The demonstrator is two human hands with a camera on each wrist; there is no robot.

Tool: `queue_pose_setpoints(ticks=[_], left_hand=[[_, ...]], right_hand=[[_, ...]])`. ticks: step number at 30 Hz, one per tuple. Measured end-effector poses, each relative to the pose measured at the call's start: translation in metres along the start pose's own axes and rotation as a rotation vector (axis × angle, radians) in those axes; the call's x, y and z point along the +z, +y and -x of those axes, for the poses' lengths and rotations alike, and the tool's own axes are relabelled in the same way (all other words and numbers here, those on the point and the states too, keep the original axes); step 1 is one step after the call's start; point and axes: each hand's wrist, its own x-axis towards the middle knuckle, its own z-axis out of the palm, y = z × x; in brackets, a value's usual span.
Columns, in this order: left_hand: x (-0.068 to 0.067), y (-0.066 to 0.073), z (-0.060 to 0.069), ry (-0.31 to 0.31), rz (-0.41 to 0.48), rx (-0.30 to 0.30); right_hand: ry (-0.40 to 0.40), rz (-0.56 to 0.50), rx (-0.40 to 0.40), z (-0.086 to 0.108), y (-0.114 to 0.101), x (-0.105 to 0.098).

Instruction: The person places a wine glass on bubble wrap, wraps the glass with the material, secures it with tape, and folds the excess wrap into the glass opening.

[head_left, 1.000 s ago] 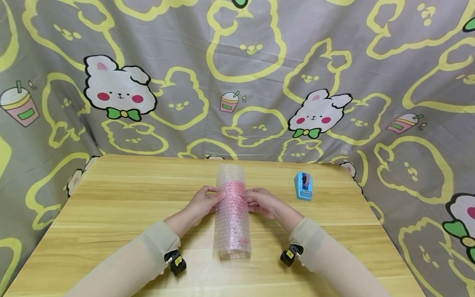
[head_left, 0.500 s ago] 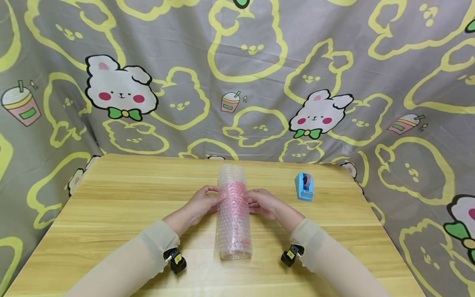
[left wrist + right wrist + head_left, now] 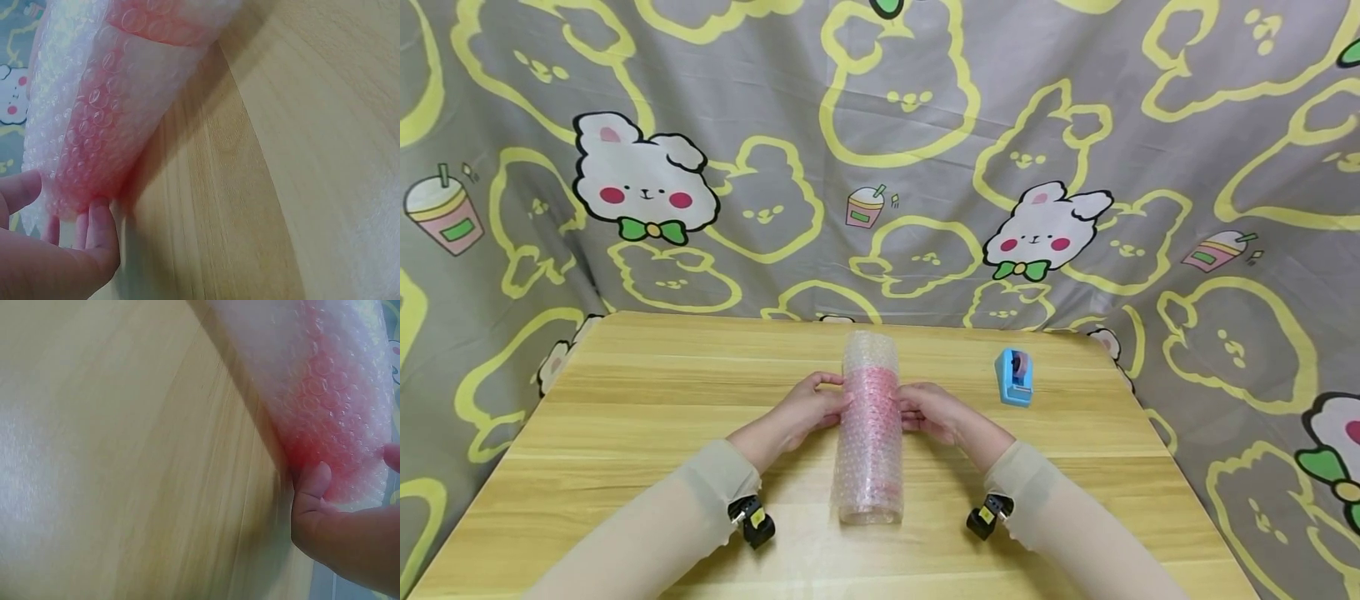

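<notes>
A roll of clear bubble wrap (image 3: 871, 450) lies lengthwise on the wooden table, with something pink showing through its layers. What the pink thing is cannot be made out. At the roll's left side, my left hand (image 3: 808, 410) holds it with thumb and fingertips. My right hand (image 3: 931, 410) holds the opposite side at about the same height. In the left wrist view, the fingertips of the left hand (image 3: 62, 250) meet the lower edge of the bubble wrap (image 3: 100, 119). Fingers of the right hand (image 3: 344, 531) likewise touch the wrap (image 3: 331, 394) low down in the right wrist view.
A light blue tape dispenser (image 3: 1015, 379) stands on the table to the right of the roll. Grey patterned cloth (image 3: 910, 183) hangs behind the table and along both sides. The wooden tabletop (image 3: 647, 400) stretches out left and right of the hands.
The near end of the roll has shifted slightly left, turning the roll a little between the hands. Both hands stay at its sides, and the tape dispenser has not moved.
</notes>
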Motion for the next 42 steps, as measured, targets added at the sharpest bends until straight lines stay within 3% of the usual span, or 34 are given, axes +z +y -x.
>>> queue_pose_setpoints(ticks=[12,20,31,42], left_hand=[[0.0019,-0.0052,-0.003,-0.035,0.015,0.032],[0.002,-0.0044,-0.0001,-0.088,0.083,-0.05],[0.0045,-0.0068,0.0004,-0.048,0.049,-0.048],[0.0044,-0.0078,-0.0016,-0.02,0.011,-0.04]], right_hand=[[-0.01,-0.055,0.01,-0.0013,-0.0013,-0.0018],[0.004,-0.076,0.008,-0.0002,-0.0004,-0.0009],[-0.021,-0.078,-0.022,-0.0009,0.0022,-0.0024],[0.017,-0.08,-0.017,-0.0026,0.0035,-0.001]])
